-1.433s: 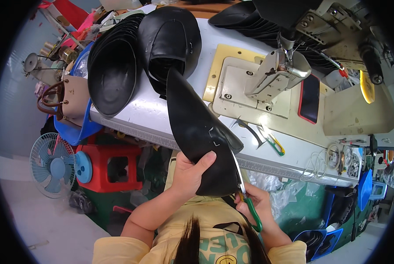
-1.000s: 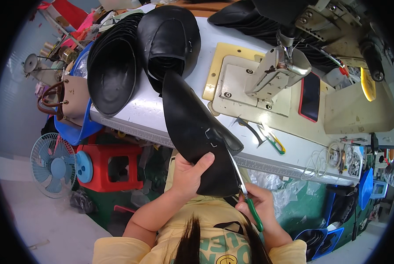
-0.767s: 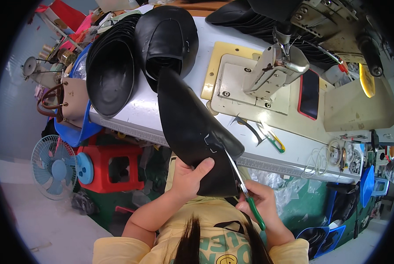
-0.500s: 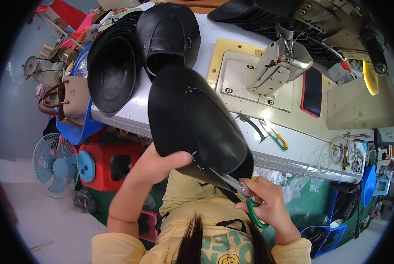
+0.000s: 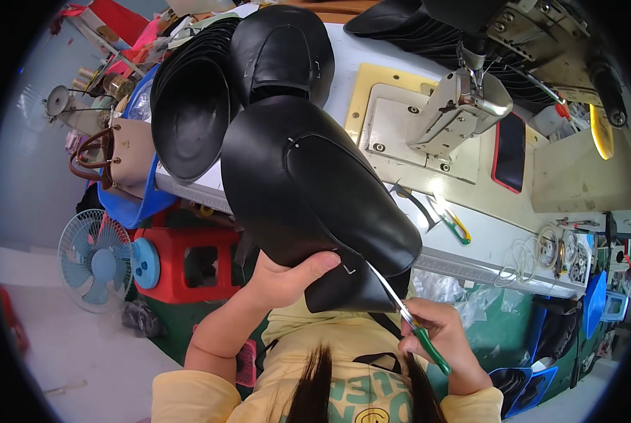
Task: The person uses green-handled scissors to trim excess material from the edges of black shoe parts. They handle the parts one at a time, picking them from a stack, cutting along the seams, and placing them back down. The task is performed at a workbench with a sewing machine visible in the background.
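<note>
Black leathery piece (image 5: 322, 190) held over the near edge of the counter (image 5: 488, 243), clamped in the left-hand grip (image 5: 284, 282), green-handled scissors (image 5: 406, 312) clasped in the right-hand grip (image 5: 439, 328), blades set against the piece, stacked black pieces (image 5: 191, 127) seen at the counter's left end

Looks like a sewing workshop, to judge by the industrial sewing machine (image 5: 448, 127) mounted on a long white counter (image 5: 485, 255) with a ruler strip (image 5: 460, 270) along the front edge. Shown also by stacked black leather-like pieces (image 5: 192, 120), scissors (image 5: 432, 347) set to a similar piece (image 5: 322, 190), reels (image 5: 578, 257), and clear plastic (image 5: 474, 307) littering the green floor (image 5: 180, 319).
</note>
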`<action>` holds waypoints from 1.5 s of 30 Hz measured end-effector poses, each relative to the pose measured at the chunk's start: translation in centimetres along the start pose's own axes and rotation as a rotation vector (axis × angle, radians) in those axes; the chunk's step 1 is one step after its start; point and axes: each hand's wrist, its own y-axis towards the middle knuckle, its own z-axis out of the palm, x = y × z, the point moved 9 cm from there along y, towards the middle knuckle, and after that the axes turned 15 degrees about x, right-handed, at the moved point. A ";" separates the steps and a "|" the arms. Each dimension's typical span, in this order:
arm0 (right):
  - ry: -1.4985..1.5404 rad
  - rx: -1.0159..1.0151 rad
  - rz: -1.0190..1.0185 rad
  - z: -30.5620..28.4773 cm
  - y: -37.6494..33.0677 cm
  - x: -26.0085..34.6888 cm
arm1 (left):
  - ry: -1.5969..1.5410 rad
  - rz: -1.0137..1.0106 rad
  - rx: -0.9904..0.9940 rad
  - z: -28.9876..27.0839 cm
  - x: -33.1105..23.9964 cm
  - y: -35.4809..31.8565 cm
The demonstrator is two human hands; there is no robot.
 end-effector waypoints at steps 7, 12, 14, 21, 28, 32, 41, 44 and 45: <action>0.071 0.033 0.010 0.4 0.0 -0.3 | -0.044 0.019 -0.006 -0.1 0.0 -0.2; 0.021 -0.003 -0.043 0.2 0.2 -0.2 | 0.048 0.045 0.045 0.5 0.0 -0.3; -0.010 -0.002 -0.052 0.2 0.3 0.0 | 0.011 0.025 0.037 0.4 0.2 -0.4; 0.004 0.003 -0.022 0.3 0.4 0.1 | 0.038 0.050 0.063 0.7 0.0 -0.3; -0.503 -0.032 -0.025 -0.1 0.9 2.8 | 0.006 0.121 -0.195 -2.2 -0.7 -1.7; -0.844 -0.066 -0.002 -0.5 1.1 4.3 | 0.540 0.598 -0.356 -6.0 -9.9 -2.9; -1.402 0.250 -0.088 2.3 2.0 6.3 | 1.157 -0.320 1.373 7.8 -0.8 2.5; -1.451 0.223 -0.100 2.0 1.6 7.0 | 1.156 -0.452 1.398 7.6 -1.1 3.1; -1.474 0.225 -0.101 2.1 1.4 7.4 | 1.179 -0.493 1.412 7.4 -0.9 3.0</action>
